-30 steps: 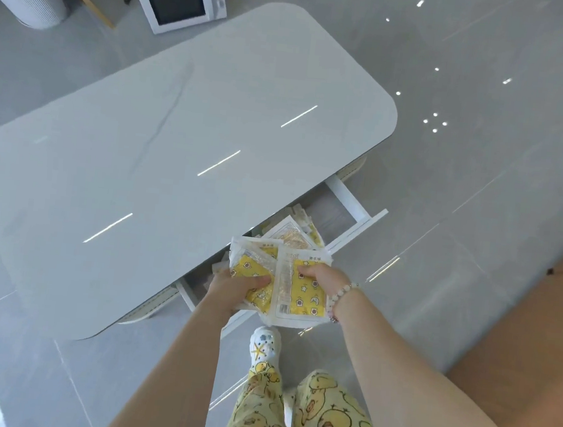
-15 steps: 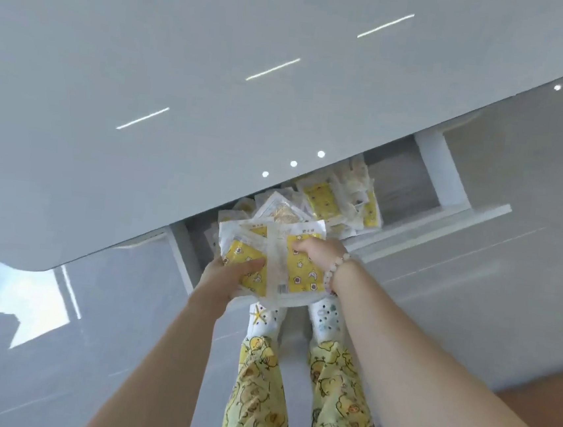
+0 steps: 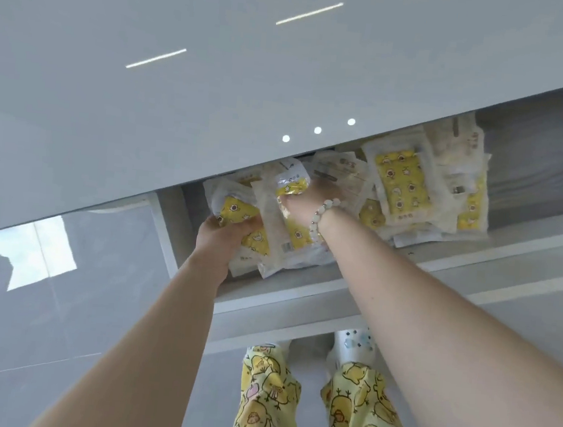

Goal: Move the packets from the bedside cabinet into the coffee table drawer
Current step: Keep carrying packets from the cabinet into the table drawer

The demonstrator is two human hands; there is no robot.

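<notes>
Both hands are setting a bundle of yellow duck-print packets (image 3: 287, 248) into the open coffee table drawer (image 3: 527, 252), at its left end, in the centre of the frame. The left hand (image 3: 226, 235) has its fingers (image 3: 251, 222) curled round the bundle's lower left side. The right hand (image 3: 303, 200), with a bead bracelet (image 3: 321, 217) at the wrist, grasps the upper packets from above. A loose pile of packets (image 3: 403, 180) already lies to the right in the drawer, partly under the edge of the coffee table top (image 3: 216, 86).

To do this step well, the bundle should go down flat on the bare drawer floor to the left of the pile. It should also stay low enough to clear the overhanging top. The fingers should let go only once the lowest packet rests on the floor. The slick wrappers will likely slide and fan apart, so a light push toward the pile would keep them off the front rim, where they could jam the drawer.

Compared with half a second ago, the bundle has passed from above the front rim to inside the drawer. The right hand has reached deeper, toward the table edge. The view has dropped closer, so the drawer fills more of the frame. The pile on the right looks undisturbed.
</notes>
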